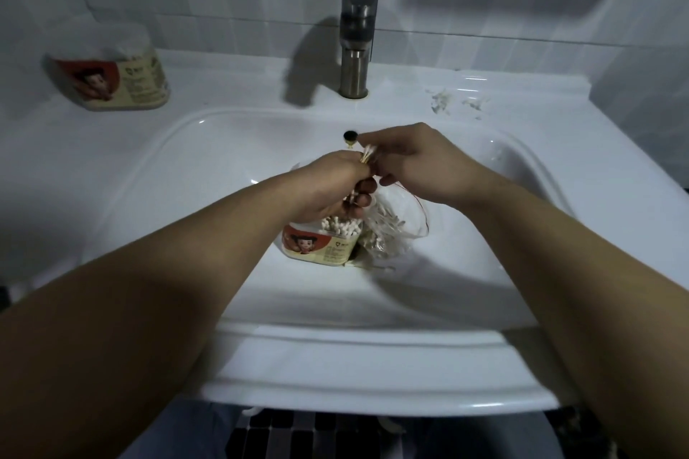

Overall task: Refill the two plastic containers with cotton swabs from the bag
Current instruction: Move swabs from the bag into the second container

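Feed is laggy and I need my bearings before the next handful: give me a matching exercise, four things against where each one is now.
Things:
1. open container
2. other container
3. bag
4. swab bundle

Places:
A. on the counter, back left
B. in the basin, under the left hand
C. in the basin, right of the open container
D. held by the left hand and the right hand

Pairs: 1-B; 2-A; 3-C; 4-D
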Motion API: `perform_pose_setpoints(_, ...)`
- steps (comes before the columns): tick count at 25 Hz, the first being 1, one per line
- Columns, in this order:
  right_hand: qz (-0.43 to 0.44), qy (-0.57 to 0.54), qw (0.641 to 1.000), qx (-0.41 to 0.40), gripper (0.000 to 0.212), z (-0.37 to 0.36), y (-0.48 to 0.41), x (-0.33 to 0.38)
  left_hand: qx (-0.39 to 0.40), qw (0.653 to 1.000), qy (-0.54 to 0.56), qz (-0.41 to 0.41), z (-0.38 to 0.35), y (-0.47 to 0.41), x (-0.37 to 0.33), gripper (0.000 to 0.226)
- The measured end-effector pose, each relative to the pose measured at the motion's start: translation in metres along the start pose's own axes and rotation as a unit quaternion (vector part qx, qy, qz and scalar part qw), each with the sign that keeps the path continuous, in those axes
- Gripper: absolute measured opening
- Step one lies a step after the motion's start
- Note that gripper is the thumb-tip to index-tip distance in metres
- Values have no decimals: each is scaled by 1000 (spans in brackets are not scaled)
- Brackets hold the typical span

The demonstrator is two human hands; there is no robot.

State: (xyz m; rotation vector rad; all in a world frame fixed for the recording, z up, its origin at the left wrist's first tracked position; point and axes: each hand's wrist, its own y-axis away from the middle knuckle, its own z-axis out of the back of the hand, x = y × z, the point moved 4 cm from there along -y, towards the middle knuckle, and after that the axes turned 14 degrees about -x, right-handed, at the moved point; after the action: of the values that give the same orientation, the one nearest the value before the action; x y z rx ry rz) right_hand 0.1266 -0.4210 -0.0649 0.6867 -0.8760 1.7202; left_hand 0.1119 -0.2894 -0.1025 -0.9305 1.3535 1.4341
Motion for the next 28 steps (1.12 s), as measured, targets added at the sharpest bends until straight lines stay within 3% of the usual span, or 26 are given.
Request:
perform_pose_setpoints(3, -43, -36, 997, -43, 42, 6, -4, -5, -40, 999, 8, 2, 2, 0, -4, 14)
perform_pose_setpoints(5, -58, 49, 996, -40, 33, 8, -5, -10, -67, 998, 0, -10, 7, -1, -5, 14)
perform_pose_setpoints(10, -13, 301, 933, 199, 14, -13, 15, -12, -74, 997, -3, -17, 10, -5, -4, 14)
perform_pose_setpoints(13, 8, 346, 904, 251, 5, -25, 21, -12, -63, 998, -13, -19, 8, -5, -2, 15)
perform_pose_setpoints(19, 44, 392, 894, 214, 26, -33, 18, -12, -51, 997, -40, -35, 4, -4, 0, 15)
perform_pose_setpoints(24, 64, 402, 902, 148, 19, -26, 8, -12, -41, 997, -38, -44, 3, -3, -2, 15)
perform_pose_setpoints(28, 21, 319, 940, 120, 16, -8, 4, -6, -36, 997, -58, -40, 3, -3, -2, 15)
